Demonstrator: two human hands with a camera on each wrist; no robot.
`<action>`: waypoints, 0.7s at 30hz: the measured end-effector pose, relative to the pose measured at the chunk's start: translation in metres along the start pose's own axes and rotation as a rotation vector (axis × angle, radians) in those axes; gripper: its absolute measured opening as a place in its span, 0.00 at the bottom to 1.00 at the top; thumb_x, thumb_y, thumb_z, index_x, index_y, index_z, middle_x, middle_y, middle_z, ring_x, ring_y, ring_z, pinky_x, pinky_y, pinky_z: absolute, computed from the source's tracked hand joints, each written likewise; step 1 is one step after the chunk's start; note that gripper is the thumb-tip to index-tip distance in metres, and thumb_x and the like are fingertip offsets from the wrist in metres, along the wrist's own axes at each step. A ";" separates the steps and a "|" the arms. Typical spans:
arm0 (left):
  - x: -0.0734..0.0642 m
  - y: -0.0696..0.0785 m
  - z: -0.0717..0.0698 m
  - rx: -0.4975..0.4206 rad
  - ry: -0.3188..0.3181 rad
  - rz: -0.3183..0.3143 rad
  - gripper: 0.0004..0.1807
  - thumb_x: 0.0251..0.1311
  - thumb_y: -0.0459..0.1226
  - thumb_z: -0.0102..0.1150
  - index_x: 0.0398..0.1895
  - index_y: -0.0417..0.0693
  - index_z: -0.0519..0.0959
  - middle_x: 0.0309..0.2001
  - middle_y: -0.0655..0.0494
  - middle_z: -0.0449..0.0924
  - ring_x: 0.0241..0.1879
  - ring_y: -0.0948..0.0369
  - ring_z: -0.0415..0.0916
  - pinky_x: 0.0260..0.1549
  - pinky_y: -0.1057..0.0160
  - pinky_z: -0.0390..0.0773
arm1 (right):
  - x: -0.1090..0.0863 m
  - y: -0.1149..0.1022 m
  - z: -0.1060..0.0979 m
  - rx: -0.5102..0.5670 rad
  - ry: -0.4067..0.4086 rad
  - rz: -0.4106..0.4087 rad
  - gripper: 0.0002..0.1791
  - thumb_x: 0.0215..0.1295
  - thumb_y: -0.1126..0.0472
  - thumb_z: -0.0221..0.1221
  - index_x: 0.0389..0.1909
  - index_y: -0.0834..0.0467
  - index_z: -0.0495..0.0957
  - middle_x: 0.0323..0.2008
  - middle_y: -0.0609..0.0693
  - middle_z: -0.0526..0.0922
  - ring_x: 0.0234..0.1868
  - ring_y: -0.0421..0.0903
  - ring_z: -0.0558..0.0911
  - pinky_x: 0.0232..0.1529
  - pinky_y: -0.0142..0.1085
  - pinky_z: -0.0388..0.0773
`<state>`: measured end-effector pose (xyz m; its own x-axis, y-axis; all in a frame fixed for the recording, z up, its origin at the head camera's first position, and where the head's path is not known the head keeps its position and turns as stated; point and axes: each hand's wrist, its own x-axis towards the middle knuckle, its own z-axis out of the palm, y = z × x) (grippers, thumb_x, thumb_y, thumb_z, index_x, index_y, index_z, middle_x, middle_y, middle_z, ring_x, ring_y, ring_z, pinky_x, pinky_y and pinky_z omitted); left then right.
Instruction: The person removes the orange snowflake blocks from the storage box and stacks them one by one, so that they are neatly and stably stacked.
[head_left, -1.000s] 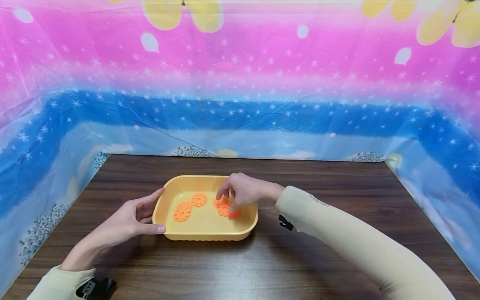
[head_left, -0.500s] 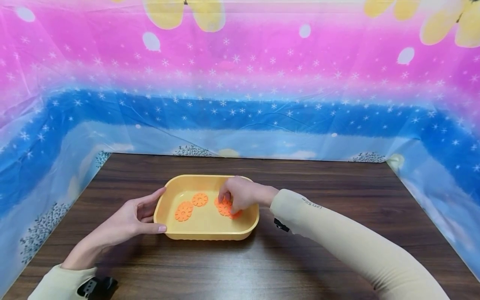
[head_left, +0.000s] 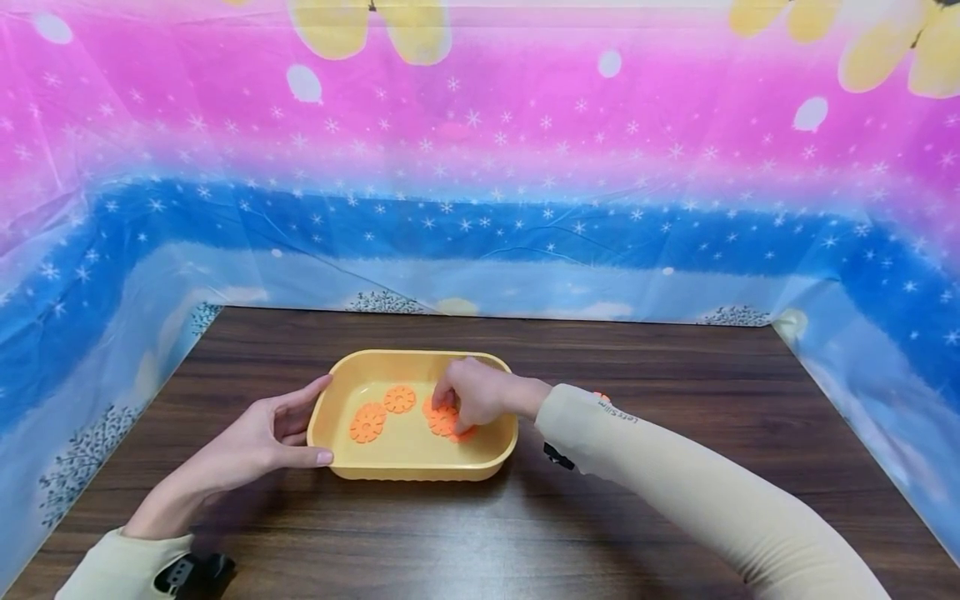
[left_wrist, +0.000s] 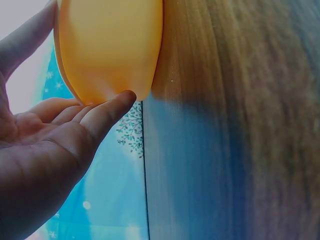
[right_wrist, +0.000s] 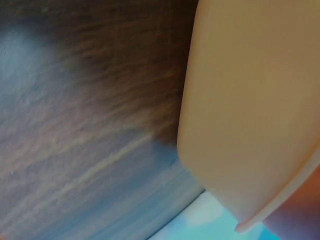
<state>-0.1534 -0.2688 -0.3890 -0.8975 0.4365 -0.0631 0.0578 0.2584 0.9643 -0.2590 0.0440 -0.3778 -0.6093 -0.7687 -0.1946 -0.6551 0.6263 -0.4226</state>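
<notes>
A shallow yellow plastic tray (head_left: 408,473) with rounded corners stands on the table. My left hand (head_left: 255,437) grips its left end, thumb at the near corner and index finger at the far one; the left wrist view shows a fingertip against the tray's outer wall. Over the tray's right half, my right hand (head_left: 480,390) has its thumb and index finger bent down around a cluster of overlapping orange notched discs (head_left: 441,419), which it partly hides. Left of these lie more orange notched discs (head_left: 367,422), with a single one (head_left: 400,399) beside them.
The dark wood-grain table (head_left: 450,542) reaches back to a patterned cloth (head_left: 480,225) that hangs behind and on both sides. Just beyond my right sleeve (head_left: 667,467), a bit of something orange (head_left: 602,397) shows on the table.
My right hand has come down slightly and shifted the clustered discs a little to the left. An orange bit now shows behind the right sleeve. The left hand keeps its grip.
</notes>
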 end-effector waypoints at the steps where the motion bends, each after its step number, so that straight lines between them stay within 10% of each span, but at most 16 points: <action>1: 0.000 0.000 0.000 0.000 0.001 -0.003 0.58 0.62 0.31 0.75 0.86 0.38 0.44 0.81 0.31 0.47 0.74 0.38 0.61 0.58 0.61 0.79 | 0.001 0.000 0.001 0.010 0.000 -0.005 0.21 0.53 0.69 0.79 0.50 0.59 0.90 0.40 0.46 0.87 0.41 0.41 0.79 0.45 0.30 0.78; 21: -0.001 0.001 0.000 0.022 0.014 -0.024 0.58 0.62 0.32 0.76 0.86 0.40 0.45 0.82 0.33 0.47 0.76 0.38 0.58 0.59 0.62 0.78 | 0.003 -0.003 0.007 0.119 0.009 -0.044 0.20 0.52 0.69 0.81 0.43 0.56 0.82 0.38 0.46 0.82 0.41 0.45 0.77 0.44 0.31 0.76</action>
<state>-0.1527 -0.2685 -0.3877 -0.9050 0.4174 -0.0825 0.0455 0.2877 0.9566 -0.2557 0.0390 -0.3828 -0.5852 -0.7938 -0.1657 -0.6241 0.5713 -0.5331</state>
